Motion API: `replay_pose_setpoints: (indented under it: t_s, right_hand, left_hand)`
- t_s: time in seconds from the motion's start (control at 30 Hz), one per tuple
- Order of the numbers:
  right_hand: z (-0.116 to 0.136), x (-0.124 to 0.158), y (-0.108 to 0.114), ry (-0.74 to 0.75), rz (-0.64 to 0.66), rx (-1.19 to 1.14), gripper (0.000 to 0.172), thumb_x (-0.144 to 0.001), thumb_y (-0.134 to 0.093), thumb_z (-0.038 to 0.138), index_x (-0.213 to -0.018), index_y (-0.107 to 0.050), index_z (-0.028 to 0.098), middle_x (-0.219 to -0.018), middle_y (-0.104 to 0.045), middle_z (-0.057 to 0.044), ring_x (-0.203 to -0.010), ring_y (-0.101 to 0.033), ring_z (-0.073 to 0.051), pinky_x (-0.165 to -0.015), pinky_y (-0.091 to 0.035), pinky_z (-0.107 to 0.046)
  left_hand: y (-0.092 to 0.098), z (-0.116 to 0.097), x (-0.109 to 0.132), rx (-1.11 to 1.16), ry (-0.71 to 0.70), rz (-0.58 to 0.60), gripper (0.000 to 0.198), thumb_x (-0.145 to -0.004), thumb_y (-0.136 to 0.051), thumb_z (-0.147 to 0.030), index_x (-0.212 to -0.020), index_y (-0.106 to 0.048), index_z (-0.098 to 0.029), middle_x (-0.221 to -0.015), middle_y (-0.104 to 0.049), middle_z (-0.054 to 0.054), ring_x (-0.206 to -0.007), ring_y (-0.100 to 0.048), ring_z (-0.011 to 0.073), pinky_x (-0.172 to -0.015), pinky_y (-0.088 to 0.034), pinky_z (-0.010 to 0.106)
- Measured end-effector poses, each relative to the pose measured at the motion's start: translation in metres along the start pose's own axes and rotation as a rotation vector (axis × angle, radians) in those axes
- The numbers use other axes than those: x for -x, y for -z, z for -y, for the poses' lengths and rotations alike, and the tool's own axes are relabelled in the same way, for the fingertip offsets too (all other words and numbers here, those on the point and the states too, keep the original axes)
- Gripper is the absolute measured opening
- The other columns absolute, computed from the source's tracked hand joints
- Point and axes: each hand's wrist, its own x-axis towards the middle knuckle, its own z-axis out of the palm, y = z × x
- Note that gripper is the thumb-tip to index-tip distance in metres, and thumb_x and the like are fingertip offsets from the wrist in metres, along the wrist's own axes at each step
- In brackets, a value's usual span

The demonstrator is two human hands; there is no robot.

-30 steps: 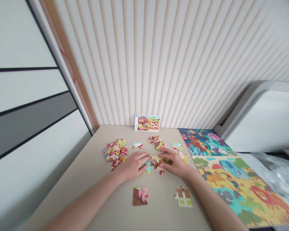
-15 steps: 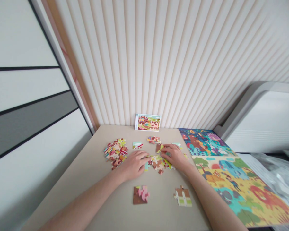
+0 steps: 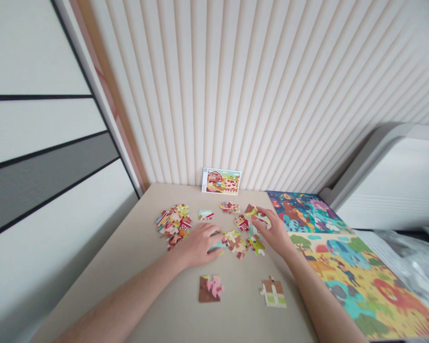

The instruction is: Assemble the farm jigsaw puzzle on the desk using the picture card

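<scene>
My left hand [image 3: 199, 245] rests on the table with curled fingers and thumb around a light-blue puzzle piece [image 3: 218, 242]. My right hand [image 3: 274, 232] is at the loose group's right side, its fingertips at the edge of a brown-and-green puzzle piece [image 3: 250, 210]. Partly under those fingers lies another puzzle piece [image 3: 263, 218]. Between my hands are a red barn-door piece [image 3: 241, 223], a brown-and-cream piece [image 3: 235, 242] and a green piece [image 3: 256, 246]. Closer to me lie a pink pig corner piece [image 3: 210, 288] and a fence corner piece [image 3: 273, 292], apart from each other.
A puzzle-piece heap [image 3: 172, 224] is left of my left hand. Behind are a sky-and-roof piece [image 3: 206, 215], joined pieces [image 3: 230, 207] and a farm picture card [image 3: 221, 181] against the ribbed wall. Two finished animal puzzles, one dark [image 3: 309, 212], one yellow [image 3: 357, 281], cover the right side.
My right hand has shifted right, and the brown-and-green piece has moved right and back with it. This uncovers the barn-door piece. My left hand stays nearly in place, its fingers more curled.
</scene>
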Motion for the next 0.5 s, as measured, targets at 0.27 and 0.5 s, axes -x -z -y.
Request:
replay_pose_setpoints:
  t_s: [0.27,0.5]
  right_hand:
    - [0.022,0.008,-0.018,0.209,0.345,-0.062,0.046,-0.092,-0.065,0.044,-0.135,-0.06,0.031,-0.13,-0.065,-0.008,-0.121,-0.059,-0.026,-0.105,-0.045,-0.043]
    - [0.0,0.01,-0.022,0.16,0.283,0.146,0.032,-0.098,-0.054,0.042,-0.124,-0.07,0.032,-0.136,-0.062,-0.008,-0.124,-0.058,-0.028,-0.108,-0.044,-0.046]
  left_hand:
    - [-0.002,0.0,-0.002,-0.009,0.014,-0.001,0.03,-0.09,-0.064,-0.033,-0.118,-0.063,-0.022,-0.11,-0.064,0.007,-0.108,-0.058,0.0245,-0.102,-0.044,0.041]
    - [0.002,-0.003,-0.001,-0.032,-0.016,0.013,0.043,-0.093,-0.059,-0.031,-0.136,-0.056,-0.027,-0.115,-0.061,0.008,-0.112,-0.056,0.0257,-0.103,-0.044,0.044]
